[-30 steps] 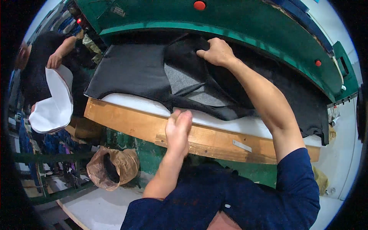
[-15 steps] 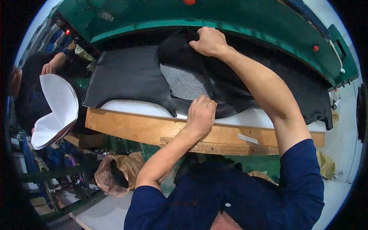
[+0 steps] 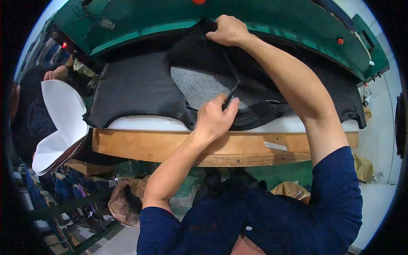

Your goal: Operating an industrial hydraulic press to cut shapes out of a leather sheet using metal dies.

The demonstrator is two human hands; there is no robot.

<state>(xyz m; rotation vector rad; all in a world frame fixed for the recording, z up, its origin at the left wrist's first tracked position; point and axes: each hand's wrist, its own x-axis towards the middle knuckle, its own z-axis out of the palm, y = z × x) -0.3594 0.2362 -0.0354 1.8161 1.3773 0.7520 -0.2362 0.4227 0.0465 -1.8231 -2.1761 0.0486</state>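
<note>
Black leather-like sheet material (image 3: pixel 131 83) lies in layers over a white board (image 3: pixel 144 123) on a wooden-edged bed. My right hand (image 3: pixel 231 30) is at the far side, closed on a raised corner of the top sheet. My left hand (image 3: pixel 214 117) pinches the near edge of that same sheet between thumb and fingers. Between the hands the sheet is lifted and folded, and its grey fuzzy underside (image 3: pixel 197 87) shows to the left. Stacked layer edges (image 3: pixel 250 119) show just right of my left hand.
A green machine beam (image 3: pixel 153 21) with red knobs spans the back. The wooden front rail (image 3: pixel 140 146) carries a small white label (image 3: pixel 275 146). At left, another person's hand (image 3: pixel 56 73) holds folded white-backed sheets (image 3: pixel 63 106). A brown paper bag (image 3: pixel 125 202) stands below.
My right hand has raised the sheet's corner farther up and back. My left hand has turned, thumb now apart from the fingers around the edge, and lifts the near edge off the stack.
</note>
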